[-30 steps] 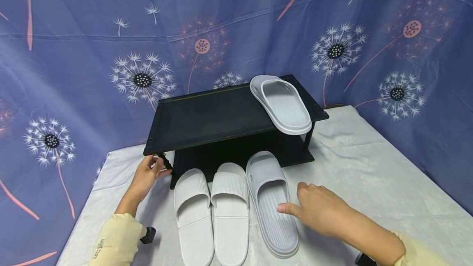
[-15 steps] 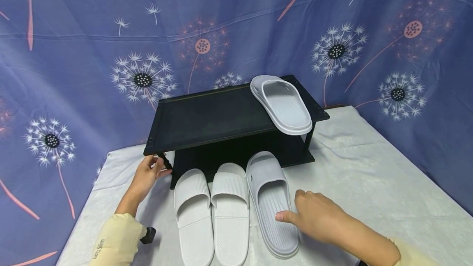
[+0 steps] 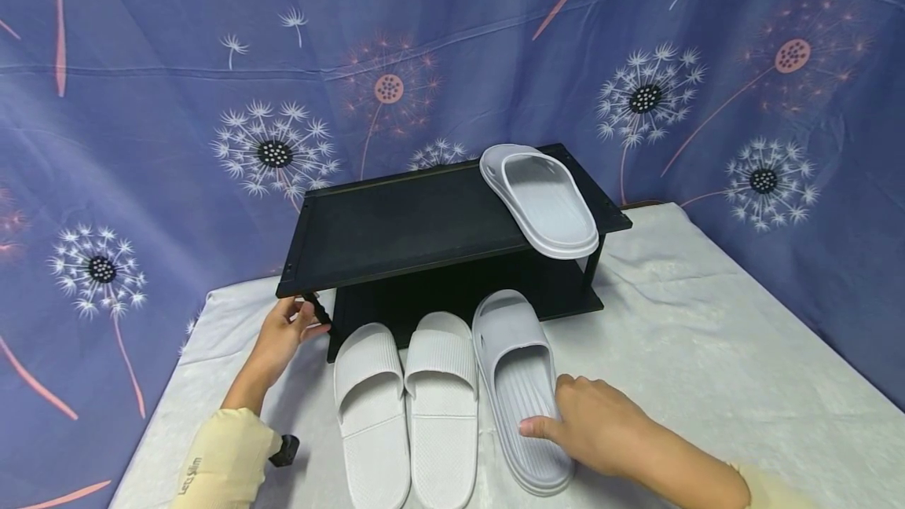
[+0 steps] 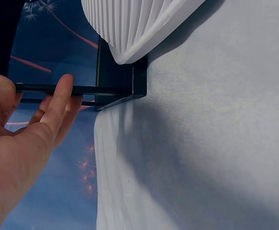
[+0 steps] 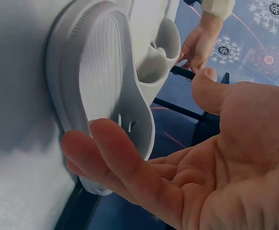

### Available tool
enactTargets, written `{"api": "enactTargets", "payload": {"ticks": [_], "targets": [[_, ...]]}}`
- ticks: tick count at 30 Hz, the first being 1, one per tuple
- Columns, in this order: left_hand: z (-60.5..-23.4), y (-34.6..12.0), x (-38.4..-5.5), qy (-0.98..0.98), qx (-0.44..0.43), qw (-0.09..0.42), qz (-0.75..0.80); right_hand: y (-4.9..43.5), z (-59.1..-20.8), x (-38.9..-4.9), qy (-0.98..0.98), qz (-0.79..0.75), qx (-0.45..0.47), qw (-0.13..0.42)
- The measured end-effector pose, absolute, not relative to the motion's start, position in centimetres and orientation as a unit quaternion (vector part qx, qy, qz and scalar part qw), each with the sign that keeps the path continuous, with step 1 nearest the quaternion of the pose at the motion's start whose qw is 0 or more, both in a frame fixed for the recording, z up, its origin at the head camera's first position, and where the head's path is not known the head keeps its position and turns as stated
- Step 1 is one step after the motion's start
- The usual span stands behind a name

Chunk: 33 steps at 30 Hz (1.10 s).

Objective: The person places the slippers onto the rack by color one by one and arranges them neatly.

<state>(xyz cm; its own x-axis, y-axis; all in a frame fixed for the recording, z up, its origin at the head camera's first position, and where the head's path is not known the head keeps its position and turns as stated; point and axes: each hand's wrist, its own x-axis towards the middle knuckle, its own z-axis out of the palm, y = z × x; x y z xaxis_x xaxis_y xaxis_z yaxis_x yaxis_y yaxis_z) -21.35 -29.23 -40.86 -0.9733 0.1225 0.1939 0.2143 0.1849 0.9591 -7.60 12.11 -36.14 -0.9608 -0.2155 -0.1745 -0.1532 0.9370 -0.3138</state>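
My left hand (image 3: 281,336) holds the black front-left post (image 4: 43,88) of a two-tier shoe rack (image 3: 403,218), thumb and fingers either side of it. At the right side of a grey slipper (image 3: 526,422) is my right hand (image 3: 601,426); its thumb overlaps the footbed in the head view. In the right wrist view the thumb and fingers of that hand stand apart, with the fingertips close to the slipper's side. The slipper's toe end points at the rack's lower shelf. A matching grey slipper (image 3: 547,203) lies on the right end of the top shelf.
Two white ribbed slippers (image 3: 371,415) lie side by side left of the near grey one, toes against the lower shelf's front edge. A white cloth (image 3: 707,336) covers the table. Behind the rack hangs a blue dandelion-print curtain (image 3: 452,38).
My right hand has moved left and slightly down, closer to the near grey slipper. My left hand stays on the post, and the slippers and rack have not moved.
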Motion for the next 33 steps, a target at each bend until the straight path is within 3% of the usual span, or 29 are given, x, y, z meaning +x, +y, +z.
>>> {"api": "enactTargets", "payload": {"ticks": [25,33], "targets": [[-40.4,-28.9,-21.1,-0.786,-0.085,0.030,-0.612,11.0,-38.6,-6.6,0.978,-0.159,-0.104,0.091],[-40.4,-28.9,-21.1,-0.776,-0.099,0.029,-0.622,10.0,-40.1,-5.9,0.986,-0.113,-0.119,0.022]]}}
